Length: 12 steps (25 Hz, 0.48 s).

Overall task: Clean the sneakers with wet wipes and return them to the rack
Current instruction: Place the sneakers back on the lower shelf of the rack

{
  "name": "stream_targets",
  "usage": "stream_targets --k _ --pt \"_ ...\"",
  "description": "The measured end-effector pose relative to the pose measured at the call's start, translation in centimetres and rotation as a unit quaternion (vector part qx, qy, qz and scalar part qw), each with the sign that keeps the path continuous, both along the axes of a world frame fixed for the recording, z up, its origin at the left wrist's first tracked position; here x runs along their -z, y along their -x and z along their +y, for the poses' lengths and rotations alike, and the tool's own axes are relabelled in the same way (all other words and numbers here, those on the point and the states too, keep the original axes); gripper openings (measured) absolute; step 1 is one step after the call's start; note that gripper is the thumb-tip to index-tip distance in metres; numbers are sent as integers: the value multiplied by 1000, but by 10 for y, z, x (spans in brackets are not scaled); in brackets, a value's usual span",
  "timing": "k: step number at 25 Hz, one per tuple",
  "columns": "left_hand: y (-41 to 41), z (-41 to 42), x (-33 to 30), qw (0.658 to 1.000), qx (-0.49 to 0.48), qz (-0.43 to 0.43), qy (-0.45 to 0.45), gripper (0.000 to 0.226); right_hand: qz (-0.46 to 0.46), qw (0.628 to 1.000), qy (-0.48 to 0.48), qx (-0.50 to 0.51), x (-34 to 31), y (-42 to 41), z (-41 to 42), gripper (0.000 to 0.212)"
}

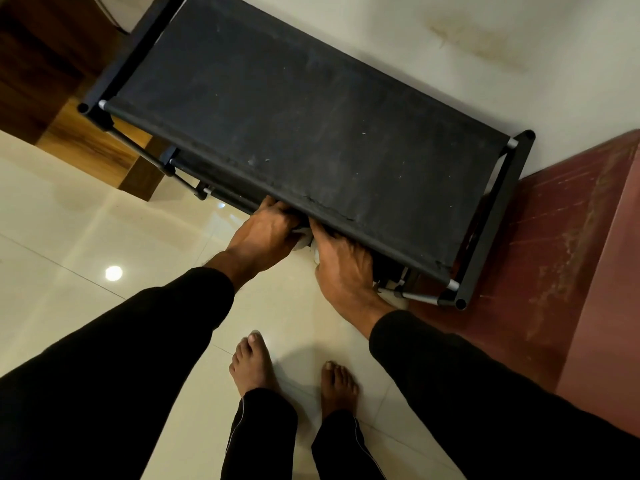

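A black fabric-shelf shoe rack (311,126) stands against the wall, seen from above. Both my hands reach under the front edge of its top shelf. My left hand (263,233) has its fingers curled round a white sneaker (302,241), of which only a small patch shows. My right hand (346,271) arches over another white sneaker (316,255), thumb alongside it, and its fingertips are hidden under the shelf. The two hands are almost touching. Most of both sneakers is hidden by the hands and the shelf. No wipes are in view.
My bare feet (252,362) stand on glossy cream floor tiles just in front of the rack. A reddish step (561,237) borders the rack on the right. Wooden furniture (52,64) sits at the far left. Lower rack bars (180,178) jut out at the left.
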State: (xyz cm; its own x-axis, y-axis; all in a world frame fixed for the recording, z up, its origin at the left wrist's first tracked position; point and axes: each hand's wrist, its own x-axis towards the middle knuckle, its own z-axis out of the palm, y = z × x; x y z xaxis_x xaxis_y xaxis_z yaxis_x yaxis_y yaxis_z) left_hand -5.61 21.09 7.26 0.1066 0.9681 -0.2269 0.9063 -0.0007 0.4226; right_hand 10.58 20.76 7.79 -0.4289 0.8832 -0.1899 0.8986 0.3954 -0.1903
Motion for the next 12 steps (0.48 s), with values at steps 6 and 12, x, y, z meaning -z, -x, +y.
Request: stream_targets --k 6,12 --pt "-12 6 -10 997 -18 57 51 39 -20 999 30 -31 1 -2 -2 62" --pt "-20 -20 -31 997 3 66 44 71 -7 997 77 -25 -29 0 -17 64"
